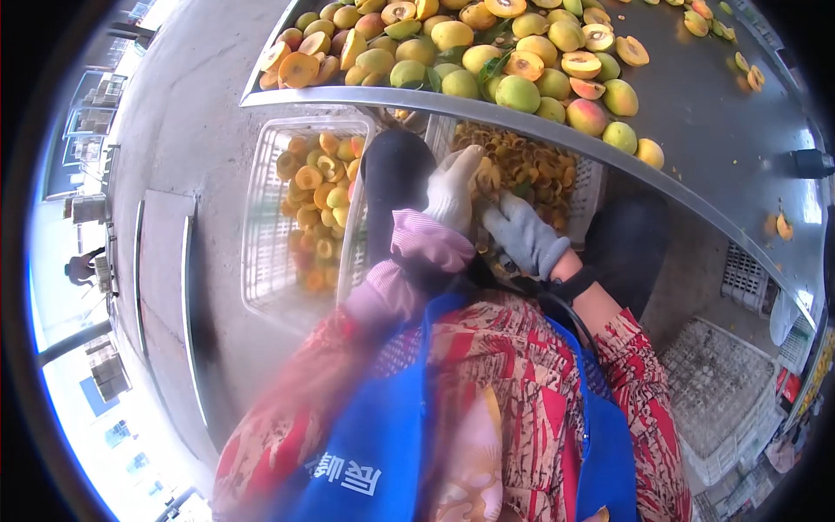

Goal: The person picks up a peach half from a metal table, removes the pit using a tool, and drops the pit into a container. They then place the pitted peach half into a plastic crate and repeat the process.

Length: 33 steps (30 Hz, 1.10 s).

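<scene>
My left hand (452, 189), in a whitish glove, is over the crate between my knees with its fingers curled. A tan, blurred piece shows by its fingertips, and I cannot make out what it is. Close beside it, my right hand (524, 231) wears a grey glove; its fingers are bent in toward the left hand, and what they hold is hidden. Below both hands, many cut apricot pieces (548, 178) fill the crate (591, 187). Whole and halved apricots (452, 35) lie heaped on the metal table (687, 113) in front of me.
A clear plastic crate (254, 217) of apricot halves (317, 204) stands left of my knee. The table's raised metal edge (487, 113) runs just beyond my hands. Pale crates (722, 383) are stacked on the right. A person (83, 268) is far off at left.
</scene>
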### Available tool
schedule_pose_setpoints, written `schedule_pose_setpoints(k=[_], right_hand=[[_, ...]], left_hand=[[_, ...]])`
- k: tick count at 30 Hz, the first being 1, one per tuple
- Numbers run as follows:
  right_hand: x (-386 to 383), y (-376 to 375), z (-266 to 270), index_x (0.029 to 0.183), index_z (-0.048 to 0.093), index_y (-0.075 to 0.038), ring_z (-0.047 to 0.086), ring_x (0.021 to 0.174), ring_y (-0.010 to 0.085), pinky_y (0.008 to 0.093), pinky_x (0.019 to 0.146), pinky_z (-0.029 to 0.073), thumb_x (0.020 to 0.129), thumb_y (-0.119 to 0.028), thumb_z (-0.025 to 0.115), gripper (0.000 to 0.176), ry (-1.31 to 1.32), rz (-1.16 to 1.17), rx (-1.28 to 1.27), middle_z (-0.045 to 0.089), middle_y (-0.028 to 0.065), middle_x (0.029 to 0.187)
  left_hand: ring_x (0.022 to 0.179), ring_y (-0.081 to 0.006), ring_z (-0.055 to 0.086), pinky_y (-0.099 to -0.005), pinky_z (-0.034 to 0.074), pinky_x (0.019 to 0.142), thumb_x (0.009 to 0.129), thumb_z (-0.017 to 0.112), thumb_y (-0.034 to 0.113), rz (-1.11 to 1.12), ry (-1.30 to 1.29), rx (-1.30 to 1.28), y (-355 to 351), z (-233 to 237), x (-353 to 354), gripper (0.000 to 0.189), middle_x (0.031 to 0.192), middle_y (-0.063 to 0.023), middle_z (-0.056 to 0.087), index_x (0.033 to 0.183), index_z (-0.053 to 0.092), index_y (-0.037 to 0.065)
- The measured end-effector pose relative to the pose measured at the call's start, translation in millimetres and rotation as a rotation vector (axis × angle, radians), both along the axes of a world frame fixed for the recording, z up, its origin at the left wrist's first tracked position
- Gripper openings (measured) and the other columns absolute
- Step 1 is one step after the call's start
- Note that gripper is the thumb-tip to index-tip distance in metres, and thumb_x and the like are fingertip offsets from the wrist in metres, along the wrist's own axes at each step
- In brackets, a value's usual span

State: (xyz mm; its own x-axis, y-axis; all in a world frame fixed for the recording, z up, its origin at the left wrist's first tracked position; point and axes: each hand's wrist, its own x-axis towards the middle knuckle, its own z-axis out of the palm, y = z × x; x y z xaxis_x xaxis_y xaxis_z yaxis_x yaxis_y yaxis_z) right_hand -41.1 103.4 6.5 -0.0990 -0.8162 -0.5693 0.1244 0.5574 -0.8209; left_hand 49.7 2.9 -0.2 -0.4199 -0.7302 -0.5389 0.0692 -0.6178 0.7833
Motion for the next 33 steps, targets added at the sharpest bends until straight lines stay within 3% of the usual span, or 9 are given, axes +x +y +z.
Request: schedule_pose_setpoints(k=[6,8,15,18,20,24,26,30,33], right_hand=[[1,2,-27,0.111,0.059,0.000,0.064,0.075,0.0296,0.0363,0.069,0.051,0.092,-0.029,0.055,0.035,0.429,0.044,-0.240,0.066,0.0198,0.092],[3,-2,18,0.105,0.061,0.001,0.063,0.082,0.0387,0.0402,0.075,0.051,0.091,-0.025,0.054,0.031,0.003,-0.065,0.077,0.064,0.0247,0.095],[-1,0,-10,0.104,0.061,0.000,0.063,0.074,0.0310,0.0382,0.067,0.051,0.089,-0.023,0.055,0.028,0.407,0.200,-0.248,0.064,0.0176,0.087],[-5,-1,-10,0.101,0.063,0.001,0.064,0.078,0.0316,0.0365,0.068,0.051,0.088,-0.024,0.056,0.029,0.394,0.194,-0.338,0.066,0.0193,0.092],[-2,-5,8,0.096,0.064,0.002,0.066,0.078,0.0315,0.0368,0.068,0.051,0.085,-0.024,0.057,0.029,0.082,0.078,0.102,0.067,0.0200,0.090],[4,-6,-27,0.093,0.065,0.002,0.064,0.069,0.0261,0.0361,0.064,0.050,0.085,-0.025,0.058,0.029,0.287,-0.016,-0.199,0.066,0.0175,0.080],[-1,-8,-5,0.099,0.065,0.000,0.063,0.067,0.0235,0.0358,0.067,0.051,0.086,-0.026,0.057,0.030,0.134,0.060,0.119,0.066,0.0170,0.080],[5,-2,0,0.097,0.063,-0.004,0.059,0.059,0.0216,0.0352,0.057,0.049,0.089,-0.029,0.055,0.028,-0.256,-0.047,0.193,0.063,0.0125,0.075],[16,-4,2,0.096,0.057,-0.007,0.050,0.048,0.0164,0.0317,0.043,0.040,0.092,-0.031,0.053,0.024,0.140,-0.077,-0.204,0.054,0.0053,0.066]], left_hand=[[0.069,-0.0168,0.062,-0.0271,0.051,0.058,0.087,0.065,0.019,0.108,-0.018,-0.151,5,-14,-8,0.037,0.089,-0.0100,0.065,0.116,0.059,-0.004],[0.069,-0.0167,0.062,-0.0267,0.051,0.057,0.087,0.065,0.019,0.036,-0.065,-0.236,1,-13,-4,0.035,0.089,-0.0100,0.065,0.114,0.060,-0.004],[0.067,-0.0159,0.061,-0.0265,0.051,0.057,0.085,0.068,0.018,0.045,0.068,0.084,-2,-7,-4,0.037,0.089,-0.0097,0.065,0.112,0.059,-0.006],[0.063,-0.0150,0.059,-0.0261,0.050,0.055,0.084,0.067,0.016,0.026,0.019,-0.035,-1,-13,-5,0.037,0.083,-0.0086,0.063,0.113,0.058,-0.006],[0.062,-0.0146,0.059,-0.0258,0.049,0.055,0.084,0.067,0.015,0.023,-0.033,-0.140,1,-12,-2,0.037,0.082,-0.0083,0.063,0.113,0.058,-0.006],[0.065,-0.0129,0.059,-0.0239,0.048,0.058,0.082,0.068,0.015,-0.006,-0.051,-0.155,-5,-9,1,0.040,0.082,-0.0086,0.064,0.114,0.058,-0.007],[0.067,-0.0127,0.060,-0.0233,0.048,0.060,0.081,0.068,0.015,-0.022,-0.008,-0.068,-4,-9,2,0.041,0.084,-0.0091,0.065,0.114,0.059,-0.008],[0.072,-0.0129,0.060,-0.0229,0.048,0.064,0.081,0.067,0.014,-0.037,-0.039,-0.198,0,2,2,0.040,0.088,-0.0098,0.066,0.114,0.060,-0.007],[0.078,-0.0140,0.061,-0.0236,0.048,0.069,0.081,0.067,0.014,-0.093,-0.023,-0.212,-7,-1,6,0.039,0.092,-0.0102,0.066,0.115,0.061,-0.006]])
